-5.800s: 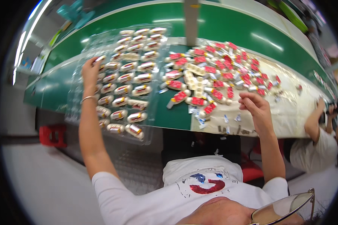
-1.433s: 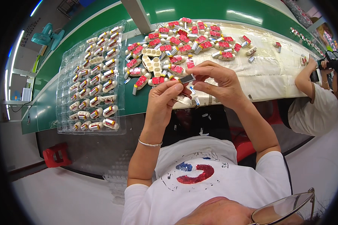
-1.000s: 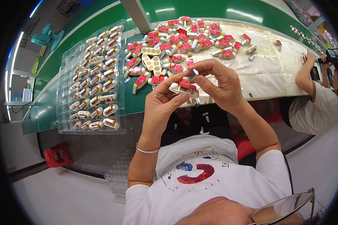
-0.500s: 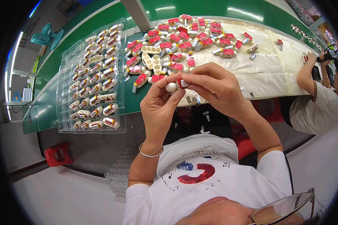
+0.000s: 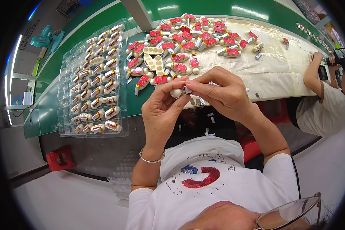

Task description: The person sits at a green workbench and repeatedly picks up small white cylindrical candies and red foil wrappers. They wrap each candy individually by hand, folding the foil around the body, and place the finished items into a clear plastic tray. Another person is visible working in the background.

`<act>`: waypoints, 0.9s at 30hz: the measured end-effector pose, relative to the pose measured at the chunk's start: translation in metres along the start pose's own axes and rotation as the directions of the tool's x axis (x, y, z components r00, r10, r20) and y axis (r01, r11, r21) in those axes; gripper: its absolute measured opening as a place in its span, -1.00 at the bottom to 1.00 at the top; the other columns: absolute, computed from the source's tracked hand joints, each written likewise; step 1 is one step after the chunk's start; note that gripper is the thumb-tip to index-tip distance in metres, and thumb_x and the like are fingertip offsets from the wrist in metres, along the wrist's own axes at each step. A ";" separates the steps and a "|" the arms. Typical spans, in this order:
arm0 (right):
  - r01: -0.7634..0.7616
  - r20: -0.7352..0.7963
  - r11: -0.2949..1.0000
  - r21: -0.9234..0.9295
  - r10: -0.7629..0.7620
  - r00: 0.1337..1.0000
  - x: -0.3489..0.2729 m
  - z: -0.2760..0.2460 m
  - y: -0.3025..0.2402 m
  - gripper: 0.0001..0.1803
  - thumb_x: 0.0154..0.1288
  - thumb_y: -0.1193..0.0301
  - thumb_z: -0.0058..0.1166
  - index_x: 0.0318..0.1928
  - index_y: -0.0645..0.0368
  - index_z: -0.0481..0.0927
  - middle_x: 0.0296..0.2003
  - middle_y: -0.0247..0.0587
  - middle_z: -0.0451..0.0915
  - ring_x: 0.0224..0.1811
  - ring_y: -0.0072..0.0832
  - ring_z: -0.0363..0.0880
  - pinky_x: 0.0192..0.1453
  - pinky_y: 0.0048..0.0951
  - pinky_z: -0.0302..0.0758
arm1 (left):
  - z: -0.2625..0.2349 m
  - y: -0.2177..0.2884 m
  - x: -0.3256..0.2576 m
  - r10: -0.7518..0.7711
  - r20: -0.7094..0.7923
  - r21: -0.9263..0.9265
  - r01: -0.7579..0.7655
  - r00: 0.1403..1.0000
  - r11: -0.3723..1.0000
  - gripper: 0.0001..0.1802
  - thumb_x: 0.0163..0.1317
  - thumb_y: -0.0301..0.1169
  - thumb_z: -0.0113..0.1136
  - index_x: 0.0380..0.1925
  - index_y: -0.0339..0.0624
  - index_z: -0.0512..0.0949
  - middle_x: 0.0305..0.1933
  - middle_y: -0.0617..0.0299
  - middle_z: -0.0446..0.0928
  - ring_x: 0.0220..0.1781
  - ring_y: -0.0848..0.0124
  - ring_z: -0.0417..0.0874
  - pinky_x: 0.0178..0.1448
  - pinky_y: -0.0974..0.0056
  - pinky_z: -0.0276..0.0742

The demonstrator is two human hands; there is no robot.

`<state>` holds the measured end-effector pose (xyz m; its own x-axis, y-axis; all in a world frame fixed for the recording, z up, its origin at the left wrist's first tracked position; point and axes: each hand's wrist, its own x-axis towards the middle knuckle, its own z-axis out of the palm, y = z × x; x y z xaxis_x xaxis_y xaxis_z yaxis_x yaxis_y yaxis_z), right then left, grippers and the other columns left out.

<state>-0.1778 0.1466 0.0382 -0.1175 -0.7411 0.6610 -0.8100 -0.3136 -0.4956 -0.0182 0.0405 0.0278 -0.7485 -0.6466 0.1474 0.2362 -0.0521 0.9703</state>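
Small cream-white capsule part (image 5: pixel 177 92) with a red label is pinched between the left hand (image 5: pixel 165 111) and right hand (image 5: pixel 223 93) above the table (image 5: pixel 287 73) edge, apparently mid-assembly; a steady, aligned press seems called for next.

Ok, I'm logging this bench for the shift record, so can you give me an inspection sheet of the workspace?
Surface: green bench, pale sheet over its right part.
Job's things: small white capsule-shaped part pinched between left hand and right hand.
Clutter: heap of red-and-white parts; clear tray with filled pockets; stray bits on the sheet.
Grips: both hands closed on the part.
Cables: nothing seen.
Surroundings: teal fan, red stool, co-worker's arm at right.
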 end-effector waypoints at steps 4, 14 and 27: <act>-0.013 -0.012 0.999 -0.035 0.013 1.000 -0.001 0.002 -0.005 -0.57 -0.01 0.61 0.30 -0.05 0.05 0.68 -0.30 -0.30 0.61 -0.30 -0.40 0.60 -0.33 -0.44 0.56 | 0.001 0.002 0.001 -0.026 0.002 -0.057 0.026 1.000 0.998 -0.68 0.20 -0.67 0.26 -0.02 -0.39 0.53 0.12 -0.04 0.54 0.08 0.41 0.60 0.17 0.36 0.58; -0.169 -0.077 0.943 0.287 0.199 0.977 -0.005 0.014 -0.011 -0.54 0.15 0.55 0.29 0.10 0.07 0.62 0.06 -0.16 0.48 0.02 -0.37 0.55 -0.03 -0.43 0.56 | 0.002 -0.009 -0.003 0.062 -0.137 -0.064 -0.072 0.989 0.995 -0.74 0.15 -0.71 0.25 -0.13 -0.37 0.53 0.09 -0.12 0.56 0.05 0.37 0.65 0.14 0.34 0.59; -0.298 0.039 0.527 0.796 0.446 0.894 -0.012 0.016 -0.011 -0.67 0.23 0.50 0.27 0.01 0.21 0.55 0.03 -0.22 0.49 0.06 -0.54 0.51 0.08 -0.49 0.51 | 0.001 -0.003 0.000 0.160 -0.066 -0.168 -0.169 0.985 0.971 -0.73 0.12 -0.75 0.21 -0.17 -0.33 0.51 0.11 -0.20 0.54 0.11 0.27 0.64 0.16 0.30 0.60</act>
<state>-0.1581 0.1493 0.0268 -0.4441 -0.8257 0.3478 0.0654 -0.4171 -0.9065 -0.0196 0.0419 0.0255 -0.6585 -0.6954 0.2878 0.4598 -0.0690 0.8853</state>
